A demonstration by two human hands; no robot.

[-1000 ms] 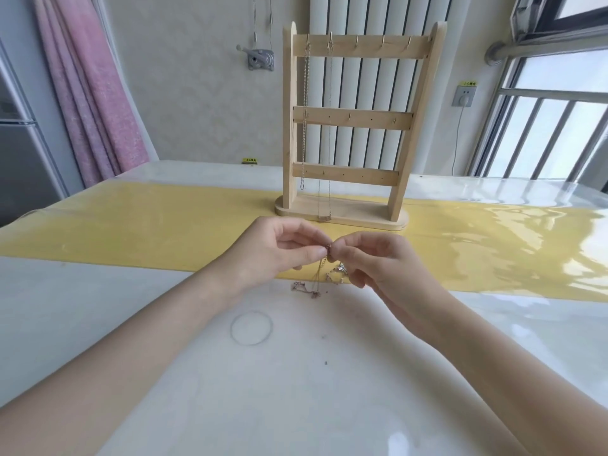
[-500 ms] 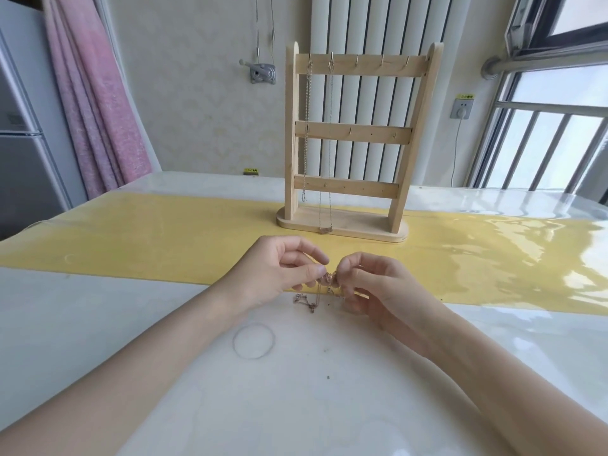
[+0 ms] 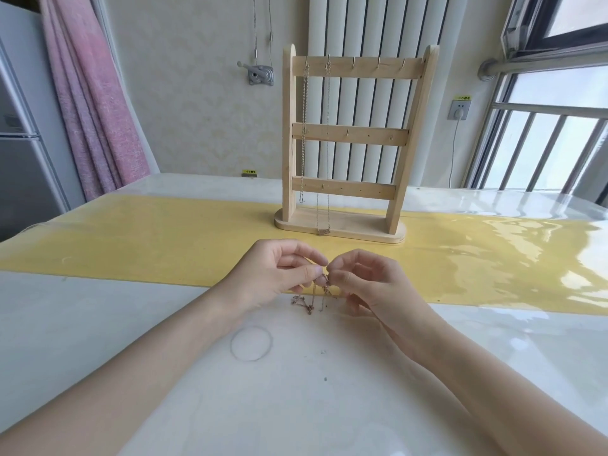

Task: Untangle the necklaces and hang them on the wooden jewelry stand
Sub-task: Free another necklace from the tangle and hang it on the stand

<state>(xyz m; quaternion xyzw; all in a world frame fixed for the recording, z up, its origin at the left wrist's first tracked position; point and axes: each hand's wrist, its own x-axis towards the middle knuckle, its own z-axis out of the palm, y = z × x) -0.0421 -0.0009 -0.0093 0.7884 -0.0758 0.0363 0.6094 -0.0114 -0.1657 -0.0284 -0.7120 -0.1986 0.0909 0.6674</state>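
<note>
Nearest you on the surface [image 3: 329,406] is a faint ring mark [image 3: 251,343], with nothing on it. Just beyond, your left hand [image 3: 276,278] and right hand [image 3: 365,281] meet fingertip to fingertip, each pinching the tangled chain [image 3: 324,279] between thumb and forefinger, the other fingers curled loosely. The rest of the tangle [image 3: 307,302] trails down and lies on the surface between your wrists. It looks very light, limp and fine, so it will likely slip through a loose pinch and could kink or snap if you yank it. Hold close to the knot and tease the loops apart gently; do not pull on the long ends. Further off on the yellow runner [image 3: 164,238] is the stand [image 3: 345,133], where two necklaces [image 3: 304,133] already hang from the leftmost top hooks. The other top hooks look free.
</note>
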